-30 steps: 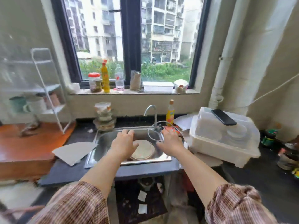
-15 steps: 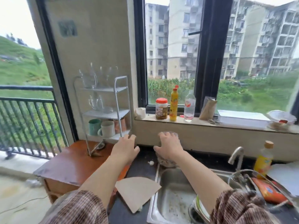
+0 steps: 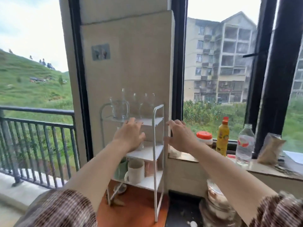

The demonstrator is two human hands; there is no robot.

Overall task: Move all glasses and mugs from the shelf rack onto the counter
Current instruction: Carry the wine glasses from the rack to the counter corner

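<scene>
Since half a second ago the view has lifted from the sink to the white rack, and both arms have risen with it. The left hand now spreads before the middle shelf, its grip released and empty, covering glassware there. The right hand hangs just right of the rack's front post, fingers spread, holding nothing. A glass mug and stemmed glasses stand on the top shelf. A green mug, white mug and pink mug sit on the bottom shelf. The rack stands at the wooden desk's back edge.
</scene>
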